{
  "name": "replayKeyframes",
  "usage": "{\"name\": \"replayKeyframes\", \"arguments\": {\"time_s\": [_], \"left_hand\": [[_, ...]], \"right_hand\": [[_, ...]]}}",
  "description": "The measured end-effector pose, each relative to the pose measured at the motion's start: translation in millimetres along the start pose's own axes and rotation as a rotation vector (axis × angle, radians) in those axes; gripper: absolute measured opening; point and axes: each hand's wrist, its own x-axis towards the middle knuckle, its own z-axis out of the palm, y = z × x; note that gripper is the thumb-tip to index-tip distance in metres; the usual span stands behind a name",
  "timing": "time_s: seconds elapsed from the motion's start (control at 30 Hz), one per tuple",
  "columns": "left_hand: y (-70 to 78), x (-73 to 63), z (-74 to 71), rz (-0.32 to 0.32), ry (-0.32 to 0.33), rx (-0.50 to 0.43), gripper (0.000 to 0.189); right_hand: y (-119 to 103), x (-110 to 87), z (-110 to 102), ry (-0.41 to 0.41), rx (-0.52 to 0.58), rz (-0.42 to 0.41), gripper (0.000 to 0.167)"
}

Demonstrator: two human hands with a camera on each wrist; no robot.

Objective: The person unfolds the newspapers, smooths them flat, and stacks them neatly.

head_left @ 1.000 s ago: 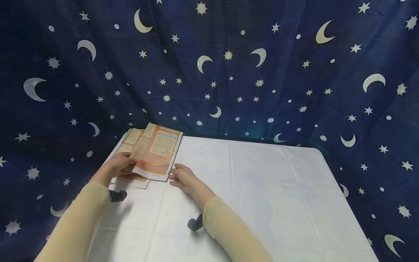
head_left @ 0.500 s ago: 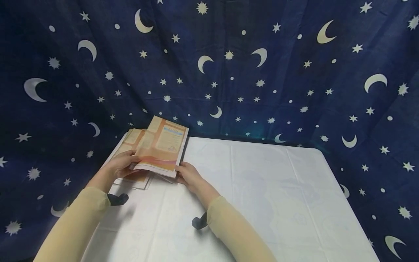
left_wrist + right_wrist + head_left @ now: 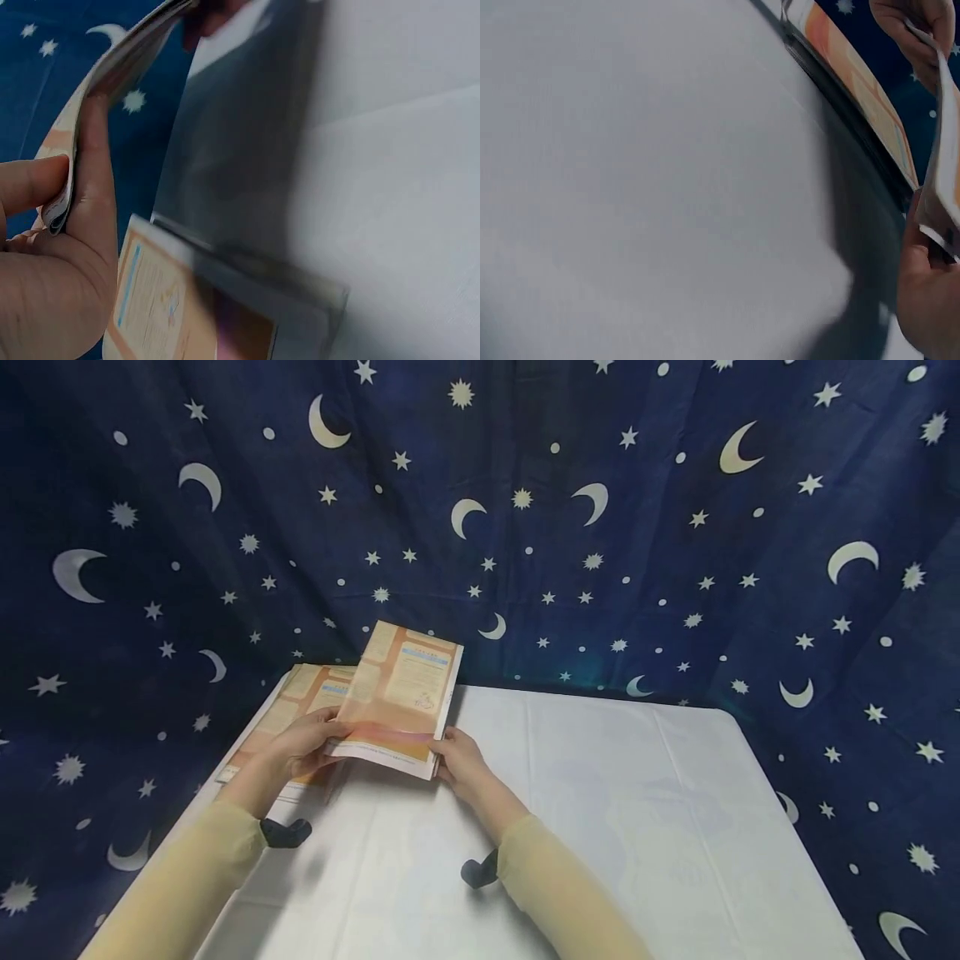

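A blue moon-and-star curtain [image 3: 660, 547] hangs behind the white table [image 3: 690, 852].

The held booklet [image 3: 401, 697] is orange with cream panels, one headed by a light-blue band, and a pink wavy stripe crosses it above a white lower margin. The piled booklets [image 3: 281, 706] repeat the orange, cream and blue; a stripe there looks purplish in the left wrist view, though shadow and blur leave the shade uncertain. The table [image 3: 637, 835] is plain white, the curtain [image 3: 525, 531] navy with pale moons, stars, sunbursts and dots. Sleeves [image 3: 180, 881] are pale yellow, wrist attachments [image 3: 287, 834] black.
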Motion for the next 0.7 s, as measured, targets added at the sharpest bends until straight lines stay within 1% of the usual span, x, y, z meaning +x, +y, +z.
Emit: {"name": "replayKeyframes", "arguments": {"time_s": [0.13, 0.27, 0.37, 0.47, 0.57, 0.7], "left_hand": [[-7.3, 2.0, 17.6, 0.012, -0.014, 0.078, 0.067], [-11.1, 4.8, 36.7, 0.012, -0.044, 0.133, 0.063], [-12.9, 7.8, 53.6, 0.019, -0.07, 0.153, 0.059], [-14.9, 10.6, 73.7, 0.038, -0.092, 0.179, 0.052], [-19.2, 12.7, 95.7, 0.046, -0.117, 0.177, 0.042], [-29.3, 18.2, 123.4, 0.036, -0.142, 0.182, 0.036]], "right_hand": [[-6, -5.2, -23, 0.045, -0.118, -0.05, 0.053], [-16, -14.6, -50, 0.103, -0.261, -0.077, 0.051], [-26, -24.8, -71, 0.142, -0.351, -0.09, 0.051], [-35, -35.6, -91, 0.163, -0.411, -0.091, 0.052], [-41, -47.1, -112, 0.179, -0.45, -0.087, 0.052], [-45, -62.5, -139, 0.206, -0.495, -0.074, 0.048]]}}
